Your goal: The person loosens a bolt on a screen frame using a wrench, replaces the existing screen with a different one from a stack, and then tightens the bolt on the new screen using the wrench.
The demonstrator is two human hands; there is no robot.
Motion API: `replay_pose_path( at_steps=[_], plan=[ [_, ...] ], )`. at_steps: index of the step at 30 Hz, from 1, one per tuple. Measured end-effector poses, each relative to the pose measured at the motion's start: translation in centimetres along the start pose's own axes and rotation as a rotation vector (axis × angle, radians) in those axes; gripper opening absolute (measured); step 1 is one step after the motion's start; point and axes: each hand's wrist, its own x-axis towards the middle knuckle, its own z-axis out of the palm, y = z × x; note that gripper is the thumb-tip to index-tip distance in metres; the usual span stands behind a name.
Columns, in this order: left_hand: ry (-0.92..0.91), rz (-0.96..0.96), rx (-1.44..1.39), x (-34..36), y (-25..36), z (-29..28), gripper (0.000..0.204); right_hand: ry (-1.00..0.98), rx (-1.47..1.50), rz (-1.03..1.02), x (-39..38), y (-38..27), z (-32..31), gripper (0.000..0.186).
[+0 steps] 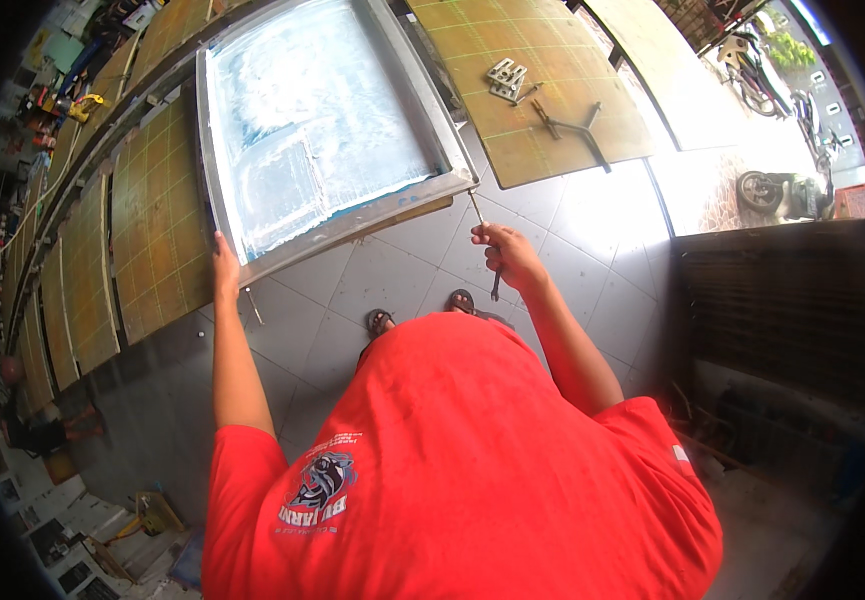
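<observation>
A screen-printing frame (367, 212) with grey metal sides and a white and blue smeared mesh (282, 110) lies before me. My left hand (225, 268) grips its left side close to the near corner, and part of the fingers is hidden. At the near right corner a thin bolt (476, 206) sticks out toward me. Close to that bolt, my right hand (512, 255) is closed around a dark spanner (495, 289), whose end shows below the fist. Another bolt (253, 307) juts from the near left corner.
On the brownish board (512, 120) to the right lie a metal bracket (506, 78) and a dark three-armed tool (582, 130). More boards (157, 200) line the left. Grey floor tiles (382, 270) show around my feet. A motorbike (777, 190) stands at the far right.
</observation>
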Motion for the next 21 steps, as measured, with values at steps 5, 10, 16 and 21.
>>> replay_pose_path(
  at_steps=[5,10,16,21],
  plan=[
    [-0.003,0.014,-0.011,-0.9,1.0,0.1,0.085,0.024,-0.108,-0.029,1.6,1.6,-1.0,0.028],
    [0.008,0.011,-0.017,0.3,-0.6,-0.5,0.083,-0.058,0.153,0.049,0.0,-0.1,0.8,0.025],
    [0.009,0.013,0.000,-0.8,1.4,0.6,0.083,0.148,-0.094,-0.060,1.0,1.0,-0.5,0.021],
    [-0.002,0.027,-0.049,0.6,-0.7,-0.1,0.083,0.307,-0.226,-0.117,0.1,1.7,-1.1,0.022]
  ],
)
